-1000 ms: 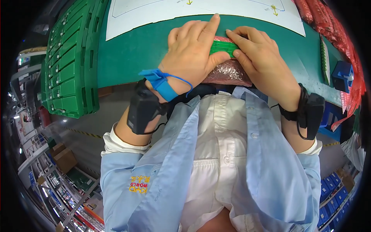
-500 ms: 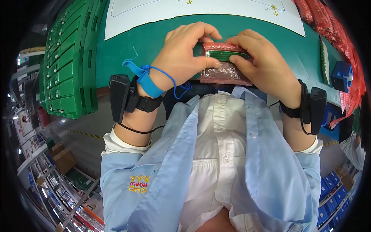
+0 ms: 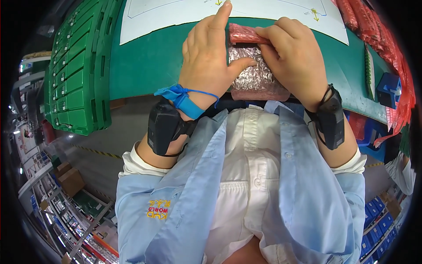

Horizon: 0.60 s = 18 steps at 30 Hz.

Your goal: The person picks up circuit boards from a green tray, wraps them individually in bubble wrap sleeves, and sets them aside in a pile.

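A pink bubble-wrap bag [image 3: 257, 72] lies across the near edge of the green tabletop. Its far part is folded into a red roll [image 3: 247, 34], with a dark strip under it. My right hand [image 3: 296, 59] is closed, pinching the right end of the roll between thumb and fingers. Beside the bag's left edge, my left hand [image 3: 202, 57] stands open with its fingers stretched away from me, and its thumb lies over the clear bubble surface. Whatever is inside the roll is hidden. A blue wrist strap [image 3: 187, 103] circles my left wrist.
Green plastic crates [image 3: 81, 70] are stacked at the left. A white sheet [image 3: 176, 15] with drawn lines lies along the far side. Red bubble-wrap bags [image 3: 382, 44] pile up at the right, near a green circuit board [image 3: 368, 70] and a blue holder [image 3: 390, 88].
The green circuit board seen on the wrap is now out of sight, with red wrap folded there. My left fingers have straightened; my right hand has shifted onto the roll's end.
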Each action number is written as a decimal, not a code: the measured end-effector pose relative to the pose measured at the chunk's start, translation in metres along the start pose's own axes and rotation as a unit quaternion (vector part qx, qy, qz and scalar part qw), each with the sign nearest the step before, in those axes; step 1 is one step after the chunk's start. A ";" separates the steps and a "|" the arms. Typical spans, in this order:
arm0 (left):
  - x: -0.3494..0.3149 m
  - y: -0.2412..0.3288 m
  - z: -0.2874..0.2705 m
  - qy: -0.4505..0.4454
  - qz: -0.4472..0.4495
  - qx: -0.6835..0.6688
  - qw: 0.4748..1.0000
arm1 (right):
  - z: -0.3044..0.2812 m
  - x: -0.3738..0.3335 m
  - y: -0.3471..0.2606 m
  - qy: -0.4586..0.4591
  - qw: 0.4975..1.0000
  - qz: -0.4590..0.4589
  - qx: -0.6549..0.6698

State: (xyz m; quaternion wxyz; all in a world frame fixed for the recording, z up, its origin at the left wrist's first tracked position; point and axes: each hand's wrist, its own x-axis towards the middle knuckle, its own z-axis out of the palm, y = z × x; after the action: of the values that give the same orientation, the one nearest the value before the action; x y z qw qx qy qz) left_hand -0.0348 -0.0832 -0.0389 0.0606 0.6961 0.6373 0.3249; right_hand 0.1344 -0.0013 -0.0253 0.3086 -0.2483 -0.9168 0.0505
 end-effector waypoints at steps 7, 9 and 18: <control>-0.006 -0.020 0.008 0.116 0.104 -0.053 0.986 | 0.006 0.003 -0.015 -0.028 0.999 -0.036 -0.016; -0.011 -0.017 0.002 0.044 0.024 -0.019 0.999 | 0.005 0.000 -0.014 -0.044 0.998 -0.032 0.025; -0.014 -0.024 0.003 0.041 0.063 0.029 0.997 | -0.001 -0.017 -0.015 -0.040 0.995 -0.028 0.090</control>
State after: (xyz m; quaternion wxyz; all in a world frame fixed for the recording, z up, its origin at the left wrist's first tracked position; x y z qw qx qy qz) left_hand -0.0531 -0.0911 -0.0584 -0.0062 0.7221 0.6036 0.3379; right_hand 0.1402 -0.0232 -0.0303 0.2942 -0.1916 -0.9268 0.1336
